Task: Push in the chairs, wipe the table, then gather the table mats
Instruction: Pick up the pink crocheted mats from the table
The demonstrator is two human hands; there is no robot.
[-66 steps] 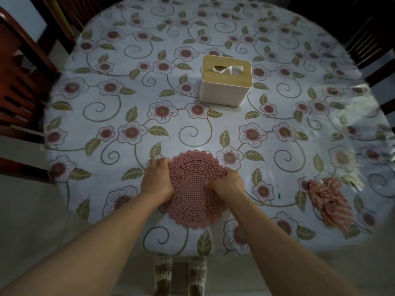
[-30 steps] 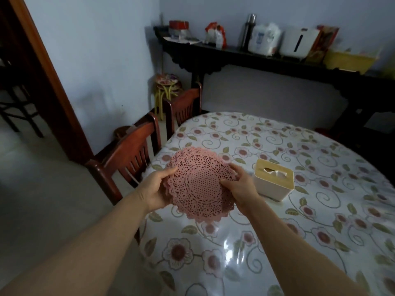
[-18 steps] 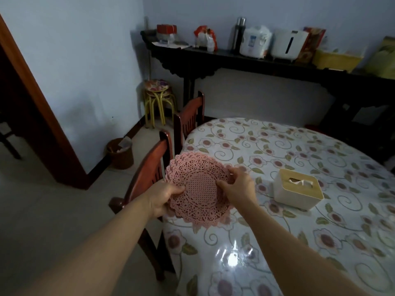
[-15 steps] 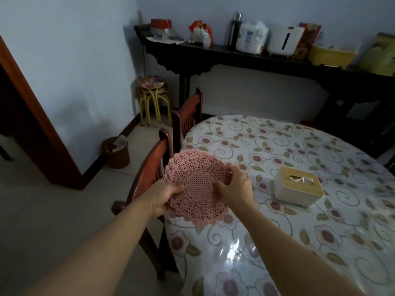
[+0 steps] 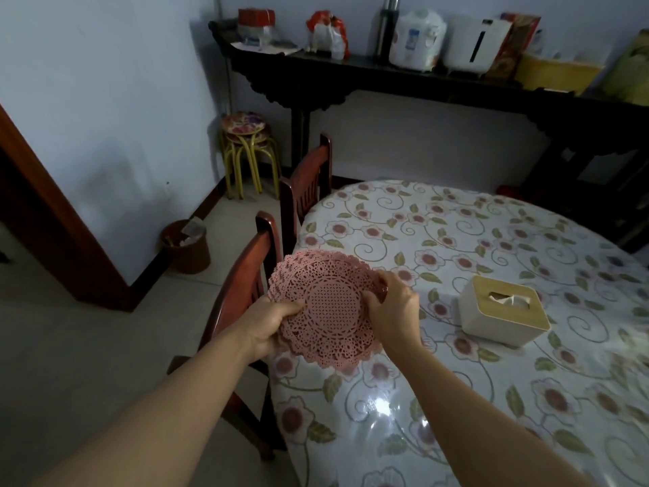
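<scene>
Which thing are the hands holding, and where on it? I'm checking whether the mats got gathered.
A stack of pink lace table mats, held above the table edge: the left hand grips its left rim, the right hand its right rim.

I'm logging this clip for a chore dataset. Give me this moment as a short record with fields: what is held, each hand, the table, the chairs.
held: stack of pink lace mats, lifted above the table edge
left hand: grips the stack's left rim
right hand: grips the right rim
table: floral cloth; tissue box stands on it
chairs: two wooden chairs pushed against the table's left side
</scene>
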